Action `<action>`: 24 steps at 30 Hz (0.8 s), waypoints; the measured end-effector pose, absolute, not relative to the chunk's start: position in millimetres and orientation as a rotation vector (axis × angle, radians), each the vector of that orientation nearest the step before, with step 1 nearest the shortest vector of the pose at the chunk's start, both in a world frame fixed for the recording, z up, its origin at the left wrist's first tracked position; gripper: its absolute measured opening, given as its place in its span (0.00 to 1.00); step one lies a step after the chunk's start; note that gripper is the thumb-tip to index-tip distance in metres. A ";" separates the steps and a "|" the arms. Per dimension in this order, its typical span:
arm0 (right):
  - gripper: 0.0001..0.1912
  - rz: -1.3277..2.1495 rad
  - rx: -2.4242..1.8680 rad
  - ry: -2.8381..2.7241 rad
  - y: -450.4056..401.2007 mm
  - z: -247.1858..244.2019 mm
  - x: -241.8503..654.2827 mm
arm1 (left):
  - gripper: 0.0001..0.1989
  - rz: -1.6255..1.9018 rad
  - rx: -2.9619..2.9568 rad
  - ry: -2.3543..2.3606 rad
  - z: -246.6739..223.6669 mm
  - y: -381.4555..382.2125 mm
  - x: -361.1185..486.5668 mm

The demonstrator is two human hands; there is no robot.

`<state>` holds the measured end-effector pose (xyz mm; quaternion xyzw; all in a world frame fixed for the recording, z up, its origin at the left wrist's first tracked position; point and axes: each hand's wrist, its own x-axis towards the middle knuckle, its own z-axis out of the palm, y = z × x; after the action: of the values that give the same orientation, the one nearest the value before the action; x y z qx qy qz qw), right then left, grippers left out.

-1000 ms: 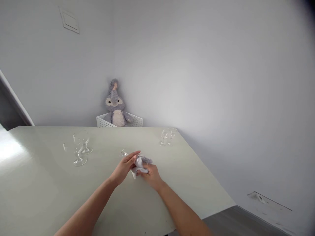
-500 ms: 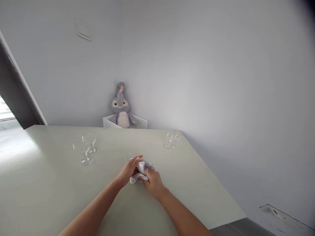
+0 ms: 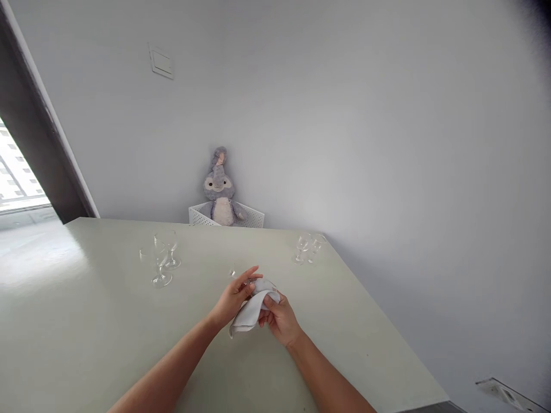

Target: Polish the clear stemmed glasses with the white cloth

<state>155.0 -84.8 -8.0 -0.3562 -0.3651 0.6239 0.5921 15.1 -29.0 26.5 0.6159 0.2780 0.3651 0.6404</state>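
Observation:
A pale grey cloth hangs between my two hands over the middle of the table. My right hand pinches it, thumb on top and fingers curled beneath. My left hand is closed around a clear glass piece, mostly hidden by the fingers and the cloth, at the cloth's left side. Just beyond my left fingers, a small bit of clear glass shows; its shape is hard to make out.
Stemmed clear glasses stand at the left of the pale table. Smaller glasses are near the back right corner. Behind the back edge, a plush toy sits in a white perforated basket against the wall.
The cloth has opened out and now drapes lower toward me. My right hand has turned and shifted slightly right, its fingers now more visible. The whole view has swung a little left.

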 end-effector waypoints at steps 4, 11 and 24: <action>0.16 1.106 -1.073 -1.282 -93.0 -4.6 150.2 | 0.29 0.814 1.327 0.684 27.4 -27.1 13.8; 0.11 0.926 -1.134 -1.407 -94.0 -2.0 148.8 | 0.27 0.781 1.345 0.717 22.0 -26.7 14.8; 0.18 1.240 -0.946 -1.162 -88.3 -3.9 153.7 | 0.25 0.885 1.559 0.796 15.1 -19.3 15.1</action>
<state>153.7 -88.3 -3.9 -0.4019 -0.4938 0.5268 0.5632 15.1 -19.3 15.1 0.6604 0.3372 0.3749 0.5564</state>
